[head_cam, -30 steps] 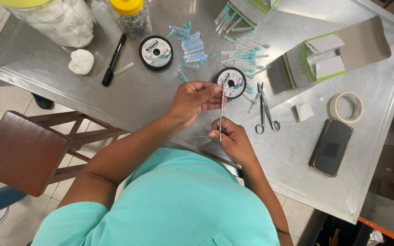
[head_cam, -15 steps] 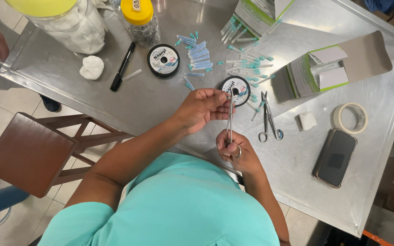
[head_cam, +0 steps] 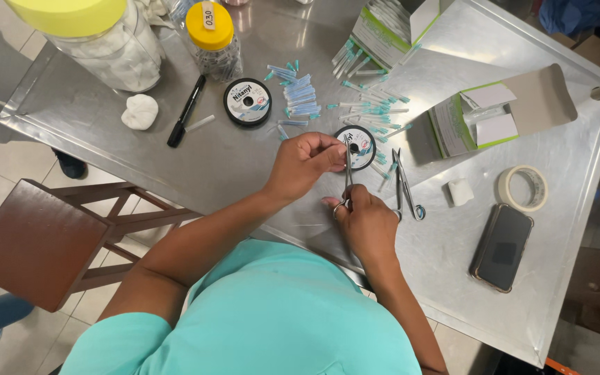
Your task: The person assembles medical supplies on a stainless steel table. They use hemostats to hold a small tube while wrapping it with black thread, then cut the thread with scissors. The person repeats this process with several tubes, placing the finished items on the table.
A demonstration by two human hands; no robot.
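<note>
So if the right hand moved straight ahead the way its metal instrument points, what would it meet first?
Probably the left hand, pinching at the instrument's tip. Just beyond lies the round black-and-white spool; depth is unclear.

Grey steel surface point(head_cam: 244, 167), yellow-lidded jars point(head_cam: 213, 38) at eleven o'clock, black marker point(head_cam: 186, 111), black spools point(head_cam: 247, 101), teal-capped needles point(head_cam: 300, 94), green-white boxes point(head_cam: 480, 118), silver forceps point(head_cam: 348, 177), black phone point(head_cam: 501, 246), teal shirt point(head_cam: 272, 319)

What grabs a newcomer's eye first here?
Centre frame, the right hand holds a slim metal clamp upright while the left hand pinches at its tip, over a steel table. Behind them lie scattered capped needles; a yellow-lidded jar stands top left.
</note>
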